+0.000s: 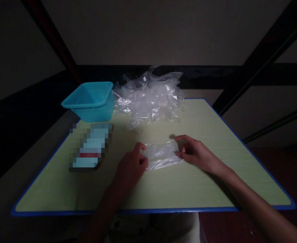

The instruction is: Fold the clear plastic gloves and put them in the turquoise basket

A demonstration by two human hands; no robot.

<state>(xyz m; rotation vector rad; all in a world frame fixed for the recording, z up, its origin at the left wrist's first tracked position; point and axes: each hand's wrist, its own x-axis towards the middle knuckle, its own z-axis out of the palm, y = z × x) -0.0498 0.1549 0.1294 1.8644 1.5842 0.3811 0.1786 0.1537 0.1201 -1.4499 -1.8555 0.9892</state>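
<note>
A folded clear plastic bag [162, 154] lies flat on the table in front of me, a wrinkled rectangle. At its left edge is my left hand [133, 163], with curled fingers and thumb closed on the film; the exact pinch is partly hidden. My right hand [195, 152] is at the opposite end. Its index finger reaches out above the bag's far corner, while the thumb touches the right edge, with a gap between them. Beyond both hands, a loose heap of crumpled clear plastic bags [153, 99] spreads along the back of the table.
A blue plastic basin [92, 101] stands at the table's back left corner. Nearer me lies a pixelated, pale flat object [92, 146] with a red band. The light table [204, 192] has a blue edge. Dark bars and a wall are behind it.
</note>
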